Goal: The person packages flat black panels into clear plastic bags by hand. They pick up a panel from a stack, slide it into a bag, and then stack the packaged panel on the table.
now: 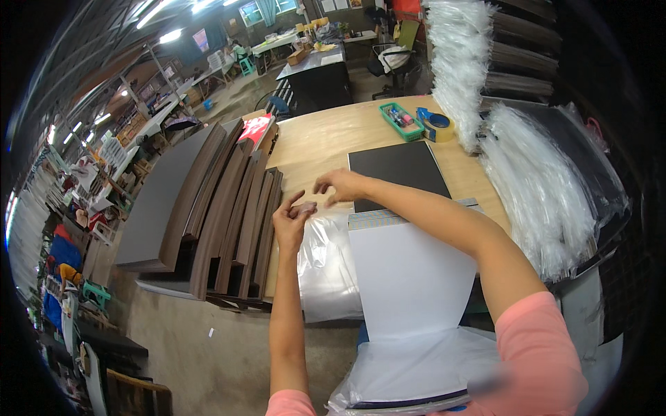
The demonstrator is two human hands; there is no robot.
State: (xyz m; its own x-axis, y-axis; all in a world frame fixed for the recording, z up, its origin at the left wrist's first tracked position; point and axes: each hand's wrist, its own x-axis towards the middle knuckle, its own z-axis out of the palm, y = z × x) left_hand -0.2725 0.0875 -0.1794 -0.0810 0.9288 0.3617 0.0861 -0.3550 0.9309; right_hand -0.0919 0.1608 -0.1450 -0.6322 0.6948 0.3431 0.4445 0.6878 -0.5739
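Observation:
My left hand [293, 217] is over the table's near edge, fingers bent, thumb and fingertips apart, by the top of a stack of clear plastic sleeves [326, 267]. Just beyond it, my right hand [343, 186] is raised with its fingers curled loosely and spaced apart; nothing shows in them. Under my right forearm, a white sheet [413, 277] slopes from the table toward my lap, its far end beside a striped grey edge [378, 220]. Past that lies a flat black board [399, 170]. Plastic-wrapped material [416, 367] rests on my lap.
Thick dark boards with brown edges [229, 215] are stacked at the table's left. A green tray of small items [401, 121] and tape rolls [436, 125] sit at the far right. Piles of clear plastic [534, 187] stand at right. An office chair [395, 59] is behind.

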